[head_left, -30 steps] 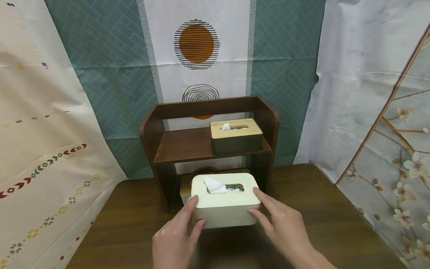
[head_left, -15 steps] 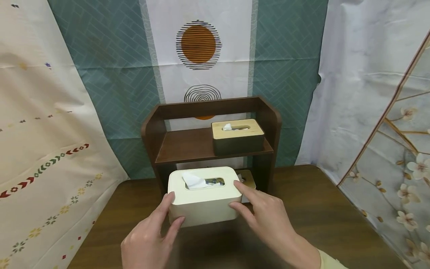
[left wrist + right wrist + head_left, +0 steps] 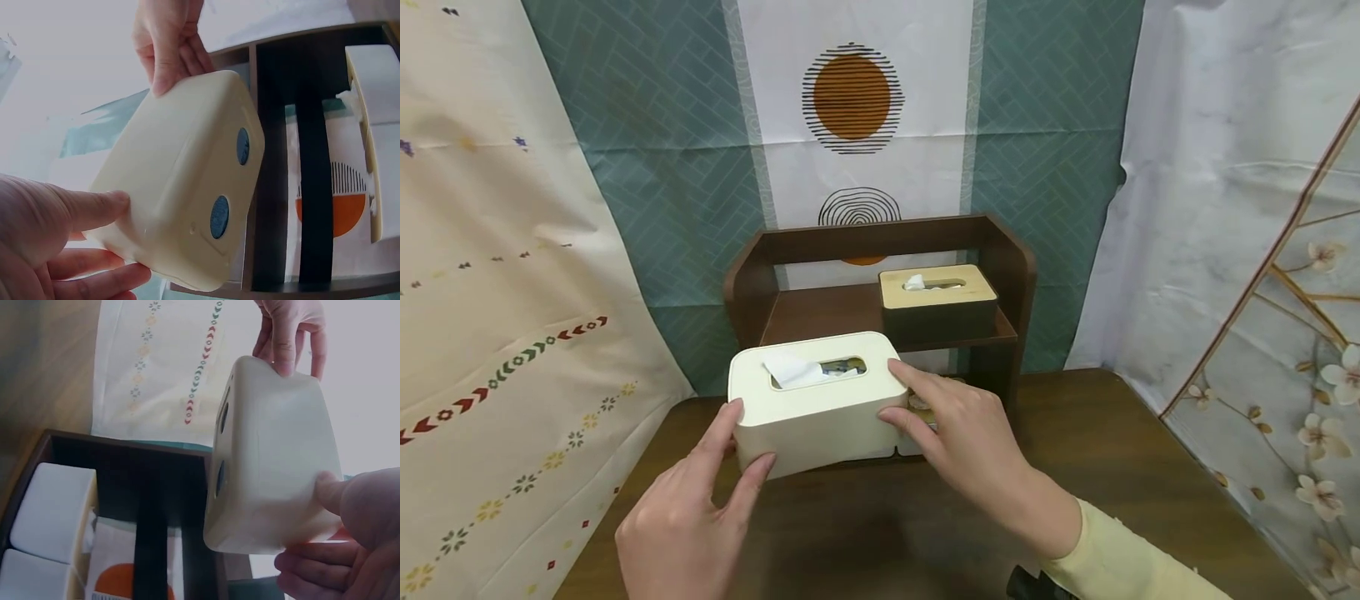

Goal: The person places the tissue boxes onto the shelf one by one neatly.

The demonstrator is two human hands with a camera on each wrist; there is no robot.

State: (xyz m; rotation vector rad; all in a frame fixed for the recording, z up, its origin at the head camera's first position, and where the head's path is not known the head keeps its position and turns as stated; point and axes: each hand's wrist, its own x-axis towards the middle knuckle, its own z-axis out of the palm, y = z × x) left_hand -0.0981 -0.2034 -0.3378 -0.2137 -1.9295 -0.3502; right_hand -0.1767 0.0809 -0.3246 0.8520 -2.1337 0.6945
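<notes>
Both hands hold a cream tissue box (image 3: 820,425) in front of the dark brown shelf (image 3: 880,225), its top raised past the front edge of the upper board. A white tissue pokes from the oval slot in its lid. My left hand (image 3: 688,500) grips the left end, thumb on the front face. At the right end my right hand (image 3: 962,433) grips it, thumb on the front and fingertips on the lid. Round blue pads show on the box's underside in the left wrist view. A dark tissue box (image 3: 938,310) with a wooden lid stands on the upper board's right side.
Two white tissue boxes (image 3: 381,94) with wooden lids stand side by side on the lower level, partly hidden in the head view. The shelf stands on a brown wooden table (image 3: 1120,467). Patterned cloths (image 3: 1045,125) hang behind and at both sides.
The cream tissue box, held by both hands, has moved left and up from in front of the lower level. More of the right sleeve has come into view. The dark box stays in place.
</notes>
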